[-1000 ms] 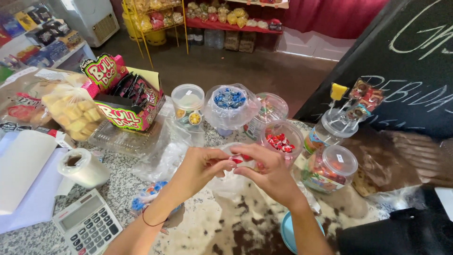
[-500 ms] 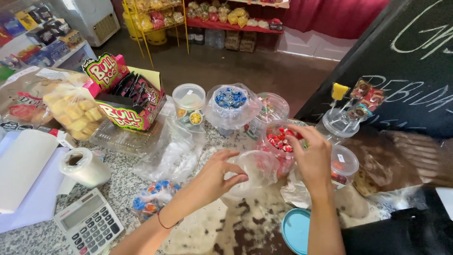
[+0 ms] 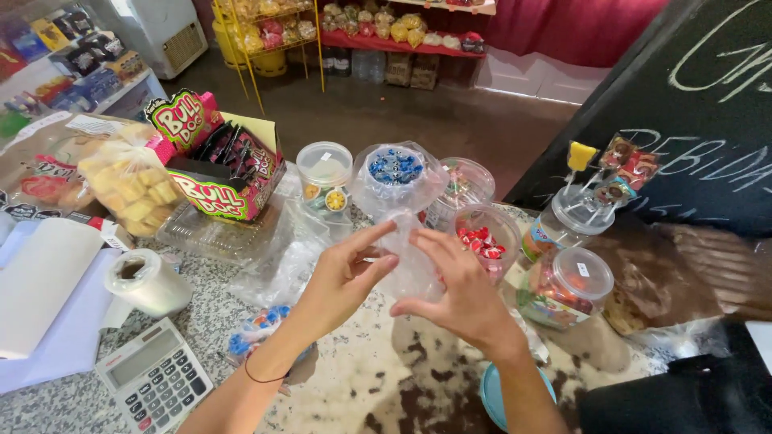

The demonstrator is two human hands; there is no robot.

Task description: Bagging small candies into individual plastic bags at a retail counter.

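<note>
Held between both hands, above the counter: a small clear plastic bag. Left hand with fingers nearly straight, thumb and fingertips pinching the bag's left edge. Right hand half open, fingers spread over the bag's right side. Just beyond the right hand, an open jar of red candies. Near the left wrist, a calculator.

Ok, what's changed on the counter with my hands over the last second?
Half a second ago the right hand was up at the open jar of red sweets; it has come back beside the left hand, and both now hold a clear plastic bag between them. The jars, the calculator and the roll of bags stayed put.
</note>
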